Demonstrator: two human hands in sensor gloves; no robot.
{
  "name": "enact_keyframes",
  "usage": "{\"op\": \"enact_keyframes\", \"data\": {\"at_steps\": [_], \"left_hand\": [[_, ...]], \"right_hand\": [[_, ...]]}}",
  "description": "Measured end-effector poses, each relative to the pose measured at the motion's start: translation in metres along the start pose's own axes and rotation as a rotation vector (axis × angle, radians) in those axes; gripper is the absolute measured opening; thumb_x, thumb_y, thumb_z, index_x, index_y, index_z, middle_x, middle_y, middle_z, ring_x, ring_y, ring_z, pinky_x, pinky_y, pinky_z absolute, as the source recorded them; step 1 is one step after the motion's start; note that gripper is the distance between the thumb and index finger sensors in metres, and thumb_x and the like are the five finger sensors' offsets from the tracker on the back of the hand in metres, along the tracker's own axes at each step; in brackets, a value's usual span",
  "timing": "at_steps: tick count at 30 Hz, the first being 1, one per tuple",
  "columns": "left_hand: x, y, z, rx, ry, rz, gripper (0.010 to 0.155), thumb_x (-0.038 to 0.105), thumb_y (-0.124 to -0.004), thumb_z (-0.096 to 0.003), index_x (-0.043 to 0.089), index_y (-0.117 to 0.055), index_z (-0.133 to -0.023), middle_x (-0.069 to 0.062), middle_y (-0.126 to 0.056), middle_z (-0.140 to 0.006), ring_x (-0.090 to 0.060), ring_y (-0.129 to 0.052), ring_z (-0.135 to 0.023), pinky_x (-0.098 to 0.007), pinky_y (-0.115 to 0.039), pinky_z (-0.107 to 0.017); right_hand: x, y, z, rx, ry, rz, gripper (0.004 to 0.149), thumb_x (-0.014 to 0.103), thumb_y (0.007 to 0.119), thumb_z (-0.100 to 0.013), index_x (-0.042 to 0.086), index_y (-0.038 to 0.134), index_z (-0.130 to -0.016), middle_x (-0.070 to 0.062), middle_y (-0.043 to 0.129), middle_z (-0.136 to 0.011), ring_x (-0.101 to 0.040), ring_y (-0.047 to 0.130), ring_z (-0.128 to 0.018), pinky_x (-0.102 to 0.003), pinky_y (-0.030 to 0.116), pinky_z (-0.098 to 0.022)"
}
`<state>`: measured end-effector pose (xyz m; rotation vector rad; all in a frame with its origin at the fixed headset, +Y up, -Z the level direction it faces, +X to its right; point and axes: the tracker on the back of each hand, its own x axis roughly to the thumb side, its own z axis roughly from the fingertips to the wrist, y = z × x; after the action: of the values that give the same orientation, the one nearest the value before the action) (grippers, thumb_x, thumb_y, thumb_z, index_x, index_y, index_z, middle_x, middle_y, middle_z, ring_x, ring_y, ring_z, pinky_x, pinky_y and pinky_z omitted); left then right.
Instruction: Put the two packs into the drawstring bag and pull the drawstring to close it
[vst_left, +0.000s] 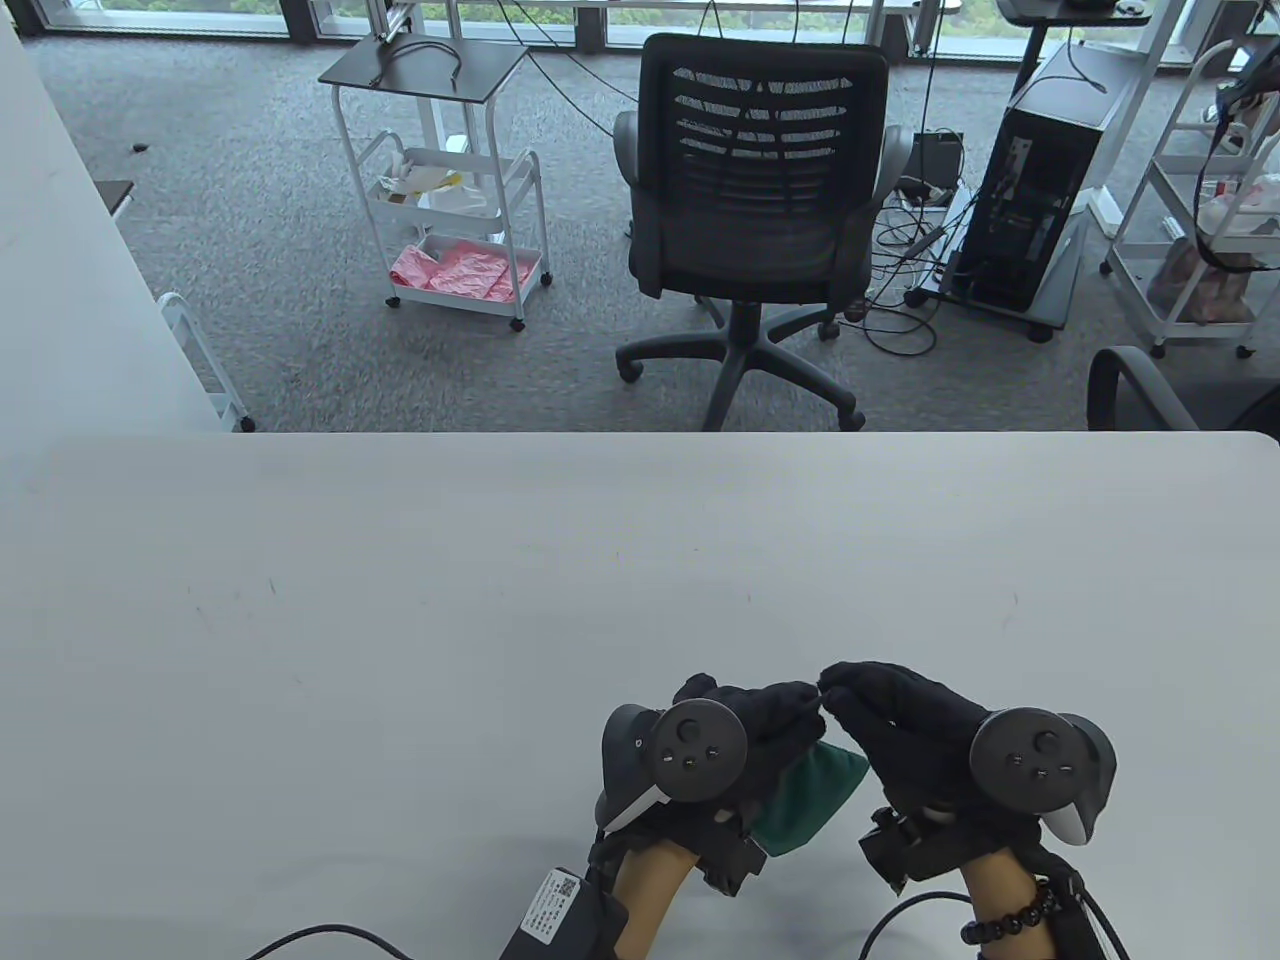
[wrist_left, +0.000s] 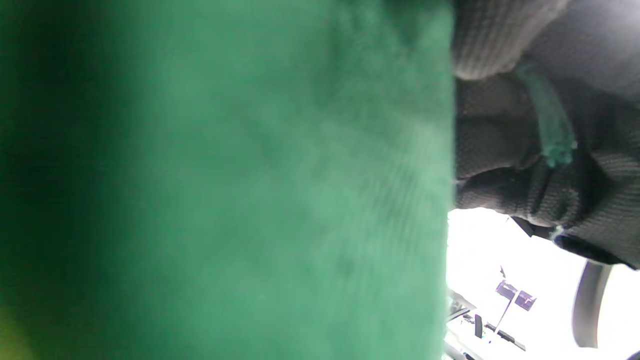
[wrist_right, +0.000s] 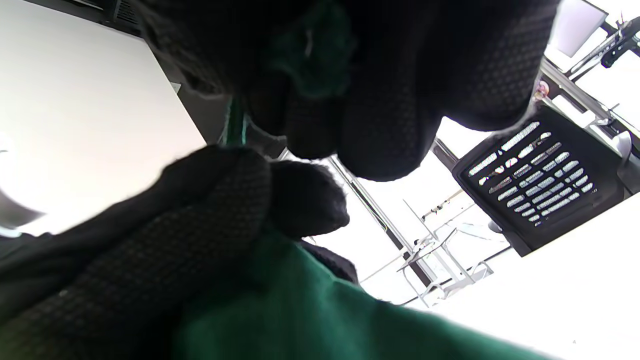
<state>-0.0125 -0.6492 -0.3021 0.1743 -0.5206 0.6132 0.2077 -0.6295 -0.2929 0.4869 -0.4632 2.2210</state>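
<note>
— So where's the bag now?

— Near the table's front edge, between the two hands and partly hidden under them. No packs lie out on the table, so I'd judge they're already inside, though I can't see in.

— And the grips?

— Both hands are clenched on something. The left hand has its fingers curled at the bag's top. In the left wrist view a green cord runs between gloved fingers. The right hand pinches at the spot where the two hands meet; its wrist view shows a bit of green caught among its fingertips, cord or fabric, I can't tell which.

— How should the pull go?

— Hold the bag's neck steady with one hand and draw the cord straight outward with the other, evenly, so the mouth gathers without snagging.

— Any writing?

— A white label with a square code sits on the left wrist unit; its print is too small to read.
</note>
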Motion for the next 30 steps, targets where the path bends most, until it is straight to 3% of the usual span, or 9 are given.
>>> {"op": "enact_keyframes", "data": {"at_steps": [8, 14, 30], "left_hand": [[0.002, 0.009, 0.01, 0.019, -0.011, -0.158, 0.044, 0.053, -0.071, -0.0503, 0.032, -0.083, -0.088, 0.004, -0.104, -0.072, -0.027, -0.106, -0.071, -0.068, -0.071, -0.066], [-0.002, 0.006, 0.01, -0.022, 0.008, -0.179, 0.045, 0.054, -0.071, -0.0505, 0.032, -0.083, -0.088, 0.001, -0.102, -0.076, -0.03, -0.104, -0.073, -0.067, -0.073, -0.065], [-0.008, 0.01, 0.01, -0.006, 0.039, -0.204, 0.044, 0.054, -0.071, -0.0504, 0.034, -0.083, -0.088, 0.0, -0.101, -0.08, -0.031, -0.103, -0.075, -0.065, -0.075, -0.064]], "right_hand": [[-0.009, 0.006, -0.002, 0.067, 0.058, -0.111, 0.035, 0.04, 0.08, -0.05, 0.018, 0.09, -0.076, -0.009, 0.1, -0.067, -0.025, 0.106, -0.052, -0.047, 0.09, -0.046], [-0.014, 0.003, -0.001, 0.055, 0.085, -0.142, 0.035, 0.04, 0.08, -0.05, 0.017, 0.09, -0.075, -0.009, 0.1, -0.067, -0.025, 0.106, -0.052, -0.047, 0.09, -0.046], [-0.024, -0.014, 0.001, -0.02, 0.118, -0.189, 0.035, 0.039, 0.08, -0.05, 0.017, 0.09, -0.075, -0.009, 0.1, -0.066, -0.025, 0.106, -0.051, -0.047, 0.09, -0.045]]}}
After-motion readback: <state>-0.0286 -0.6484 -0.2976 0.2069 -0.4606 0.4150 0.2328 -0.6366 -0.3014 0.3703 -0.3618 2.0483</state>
